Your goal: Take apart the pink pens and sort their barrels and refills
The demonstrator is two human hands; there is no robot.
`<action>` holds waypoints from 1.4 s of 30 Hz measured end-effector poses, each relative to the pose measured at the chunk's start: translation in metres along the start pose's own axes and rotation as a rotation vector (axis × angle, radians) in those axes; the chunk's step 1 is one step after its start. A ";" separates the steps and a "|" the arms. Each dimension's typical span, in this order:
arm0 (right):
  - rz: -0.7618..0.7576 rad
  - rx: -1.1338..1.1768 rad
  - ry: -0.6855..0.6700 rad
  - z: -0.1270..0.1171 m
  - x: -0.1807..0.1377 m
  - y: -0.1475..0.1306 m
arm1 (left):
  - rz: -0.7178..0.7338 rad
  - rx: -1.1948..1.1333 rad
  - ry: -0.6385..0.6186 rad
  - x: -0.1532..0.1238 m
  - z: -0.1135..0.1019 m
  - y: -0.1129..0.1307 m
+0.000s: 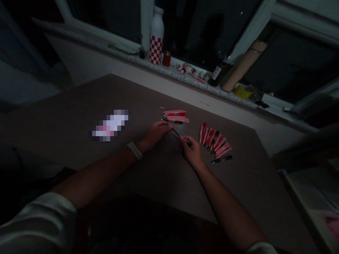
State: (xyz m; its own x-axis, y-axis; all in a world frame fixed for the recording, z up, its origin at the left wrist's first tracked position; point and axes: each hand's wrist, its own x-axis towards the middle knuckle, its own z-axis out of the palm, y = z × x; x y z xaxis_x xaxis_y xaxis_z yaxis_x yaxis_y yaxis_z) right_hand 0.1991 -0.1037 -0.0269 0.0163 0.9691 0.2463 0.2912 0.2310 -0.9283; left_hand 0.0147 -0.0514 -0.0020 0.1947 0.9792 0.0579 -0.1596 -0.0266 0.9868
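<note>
Between my hands, over the middle of the brown table (159, 173), runs a slender dark pen (175, 132). My left hand (156, 134), with a watch on its wrist, pinches the pen's far end. The near end is in the closed fingers of my right hand (191, 151). Just beyond my left hand lies a small group of pink sticks (178, 120), with a red piece and a dark pen among them. Right of my right hand, several pink and red pens (214, 139) are fanned out. A black pen (221, 159) lies apart, below the fan.
A blurred-out pale object (110, 125) lies on the table at left. Along the stone windowsill (127, 53) stand a white bottle with red checks (156, 38), a small red jar (166, 59), a dark bottle (218, 72) and a leaning cardboard tube (243, 67). The room is dim.
</note>
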 end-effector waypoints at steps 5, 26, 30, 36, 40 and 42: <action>0.028 0.060 0.023 0.002 0.000 0.001 | -0.017 -0.026 0.058 0.001 0.000 -0.003; 0.016 0.061 0.009 0.002 -0.001 -0.003 | 0.087 0.012 0.030 0.000 -0.003 -0.004; 0.020 0.032 -0.064 0.000 -0.002 -0.006 | 0.083 0.024 0.014 0.000 -0.003 -0.003; -0.011 0.065 -0.033 0.002 -0.001 0.000 | 0.008 0.105 0.030 -0.001 -0.004 -0.002; 0.003 0.085 -0.024 0.005 -0.002 0.003 | -0.027 0.074 0.016 -0.003 -0.003 -0.002; 0.002 0.080 -0.018 0.005 -0.002 0.004 | -0.046 0.020 -0.012 -0.004 -0.001 -0.001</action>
State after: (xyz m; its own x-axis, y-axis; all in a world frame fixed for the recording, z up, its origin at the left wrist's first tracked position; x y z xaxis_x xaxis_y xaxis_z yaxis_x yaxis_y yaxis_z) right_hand 0.1952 -0.1043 -0.0323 -0.0008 0.9708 0.2399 0.2136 0.2345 -0.9484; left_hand 0.0127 -0.0553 -0.0039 0.2130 0.9769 0.0141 -0.1305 0.0142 0.9913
